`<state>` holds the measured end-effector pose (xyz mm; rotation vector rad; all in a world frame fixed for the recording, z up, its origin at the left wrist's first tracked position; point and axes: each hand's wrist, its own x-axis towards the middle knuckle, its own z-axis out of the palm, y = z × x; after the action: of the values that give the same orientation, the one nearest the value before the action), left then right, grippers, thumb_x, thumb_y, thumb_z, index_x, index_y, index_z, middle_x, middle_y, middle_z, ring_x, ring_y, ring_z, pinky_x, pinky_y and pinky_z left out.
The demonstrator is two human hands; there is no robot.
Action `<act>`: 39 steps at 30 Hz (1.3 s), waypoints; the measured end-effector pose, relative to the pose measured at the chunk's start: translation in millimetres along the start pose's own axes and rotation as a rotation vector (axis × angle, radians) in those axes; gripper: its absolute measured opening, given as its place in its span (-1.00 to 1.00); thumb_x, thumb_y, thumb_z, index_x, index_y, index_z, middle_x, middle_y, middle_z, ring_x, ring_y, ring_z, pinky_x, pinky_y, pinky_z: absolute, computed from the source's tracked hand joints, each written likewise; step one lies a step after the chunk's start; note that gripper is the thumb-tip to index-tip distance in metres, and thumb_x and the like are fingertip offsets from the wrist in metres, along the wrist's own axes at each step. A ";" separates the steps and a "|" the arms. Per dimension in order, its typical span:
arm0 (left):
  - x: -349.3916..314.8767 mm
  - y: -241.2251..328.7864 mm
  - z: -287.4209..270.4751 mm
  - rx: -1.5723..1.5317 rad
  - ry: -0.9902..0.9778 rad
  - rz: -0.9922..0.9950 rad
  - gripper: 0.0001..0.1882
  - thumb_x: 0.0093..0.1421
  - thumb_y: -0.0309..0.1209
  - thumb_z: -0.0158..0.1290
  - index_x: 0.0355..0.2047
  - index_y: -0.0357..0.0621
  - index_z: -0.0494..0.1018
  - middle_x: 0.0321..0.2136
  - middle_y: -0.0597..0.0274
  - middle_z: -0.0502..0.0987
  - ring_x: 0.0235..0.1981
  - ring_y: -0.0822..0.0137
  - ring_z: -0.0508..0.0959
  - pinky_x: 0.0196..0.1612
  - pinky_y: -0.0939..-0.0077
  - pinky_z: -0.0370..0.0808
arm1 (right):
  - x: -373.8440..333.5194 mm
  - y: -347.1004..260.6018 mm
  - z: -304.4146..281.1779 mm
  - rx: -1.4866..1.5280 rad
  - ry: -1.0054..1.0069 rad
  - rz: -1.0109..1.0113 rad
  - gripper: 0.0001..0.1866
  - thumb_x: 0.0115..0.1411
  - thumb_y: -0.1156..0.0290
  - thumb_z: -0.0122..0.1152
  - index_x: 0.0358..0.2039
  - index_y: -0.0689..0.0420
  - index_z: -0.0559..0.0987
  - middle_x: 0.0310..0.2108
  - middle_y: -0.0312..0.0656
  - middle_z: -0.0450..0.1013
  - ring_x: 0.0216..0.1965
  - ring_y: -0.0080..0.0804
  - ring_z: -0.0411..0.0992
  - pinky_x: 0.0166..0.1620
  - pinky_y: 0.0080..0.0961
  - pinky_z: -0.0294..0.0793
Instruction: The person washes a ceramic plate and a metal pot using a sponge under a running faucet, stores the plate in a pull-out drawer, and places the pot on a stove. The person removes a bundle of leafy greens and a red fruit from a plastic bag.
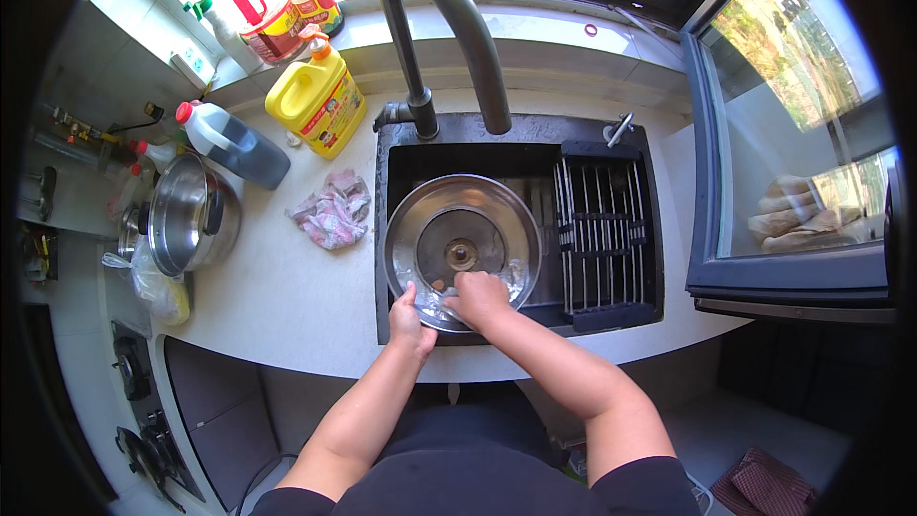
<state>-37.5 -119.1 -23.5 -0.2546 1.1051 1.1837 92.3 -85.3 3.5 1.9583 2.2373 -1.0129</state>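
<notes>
A round steel pot lid (406,220) rests in the left part of the dark sink (377,172), hollow side up. Its middle is darker, with a small round fitting at the centre. Wet, shiny patches and maybe suds show along its near side. My left hand (411,325) grips the lid's near left rim, the thumb over the edge. Against the lid's inner face, near the front, my right hand (480,299) is closed with the knuckles up. Whatever it holds is hidden under the fingers. A small orange-brown spot shows just beside that hand.
Above the sink arches a dark tap (449,0). A drying rack (602,239) spans the sink's right side. On the counter's left are a crumpled cloth (331,210), a yellow pump jug (320,100), a dark-liquid bottle (234,143) and a steel pot (181,215). An open window (702,162) juts in at right.
</notes>
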 end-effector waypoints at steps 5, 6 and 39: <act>-0.4 5.7 -14.5 0.123 -0.058 0.034 -0.64 0.18 -0.48 -0.20 -0.01 -0.34 0.24 -0.11 -0.12 0.41 -0.09 -0.05 0.46 0.04 0.00 0.37 | 11.0 43.9 -28.6 -0.372 -0.094 -0.036 -0.86 0.01 0.46 0.09 -0.45 0.09 0.62 -0.39 -0.10 0.56 -0.32 -0.21 0.56 -0.29 -0.34 0.54; -1.0 7.2 -16.5 0.161 -0.073 0.059 -0.59 0.13 -0.56 -0.19 0.02 -0.33 0.22 -0.09 -0.13 0.40 -0.08 -0.06 0.45 0.03 0.00 0.38 | 15.6 51.1 -33.1 -0.395 -0.052 -0.038 -0.87 -0.01 0.47 0.11 -0.47 0.10 0.62 -0.39 -0.10 0.55 -0.33 -0.21 0.55 -0.30 -0.34 0.54; -33.3 -0.4 7.7 0.444 -0.172 0.070 -0.30 -0.24 -0.78 -0.25 0.02 -0.12 0.19 -0.13 0.12 0.36 -0.17 0.10 0.44 -0.21 0.16 0.49 | 59.7 -22.0 10.5 0.251 0.643 -0.282 -0.88 -0.06 0.42 0.21 -0.52 0.09 0.43 -0.49 -0.17 0.46 -0.39 -0.18 0.48 -0.33 -0.31 0.49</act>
<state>-31.5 -134.4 6.6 0.2259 1.1980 0.9705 55.2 -37.4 -18.7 2.3907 2.9070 -0.7853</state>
